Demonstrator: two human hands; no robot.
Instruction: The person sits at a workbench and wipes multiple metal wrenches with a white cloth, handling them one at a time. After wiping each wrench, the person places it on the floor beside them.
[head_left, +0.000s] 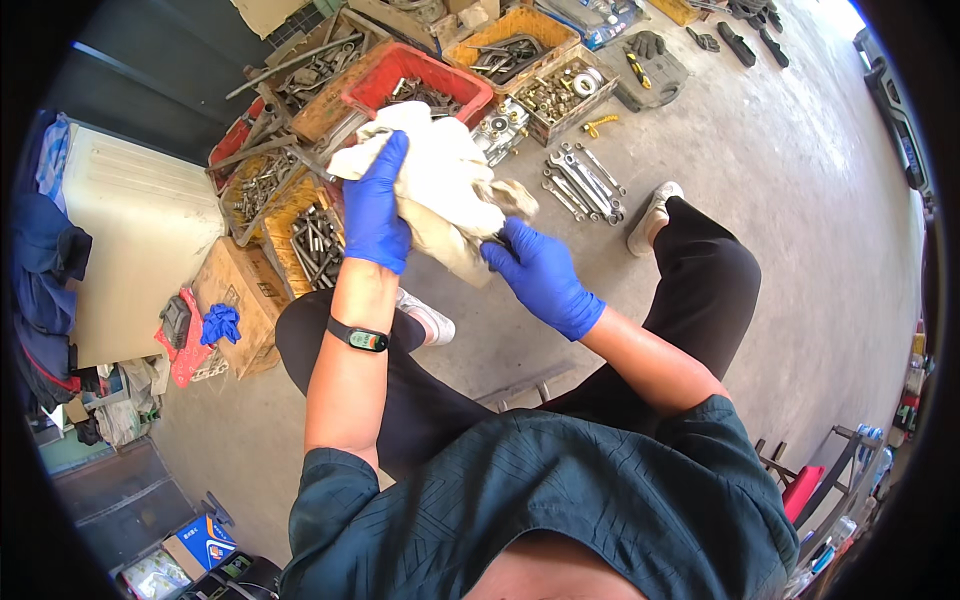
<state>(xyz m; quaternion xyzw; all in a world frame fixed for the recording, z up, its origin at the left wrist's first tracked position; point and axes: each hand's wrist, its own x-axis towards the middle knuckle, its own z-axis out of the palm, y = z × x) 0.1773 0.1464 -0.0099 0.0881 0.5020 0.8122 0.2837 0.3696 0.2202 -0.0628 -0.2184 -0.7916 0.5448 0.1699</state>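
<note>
My left hand (375, 210), in a blue disposable glove, grips a bunched white cloth (442, 172) with the thumb on top. At the cloth's lower right edge, my right hand (544, 274), gloved alike, has thumb and fingers pinched together. A small dark object (495, 238) shows between those fingertips; the cloth and fingers hide most of it, so its kind is unclear. Beyond my right hand, several combination wrenches (585, 180) lie side by side on the concrete floor.
A red plastic bin (476, 94) of tools stands ahead, beside a crate of brass fittings (559, 94). A yellow bin of sockets (319, 244) is left, near a cardboard box (244, 300). A metal part (501, 131) and tool case (664, 82) lie on the floor.
</note>
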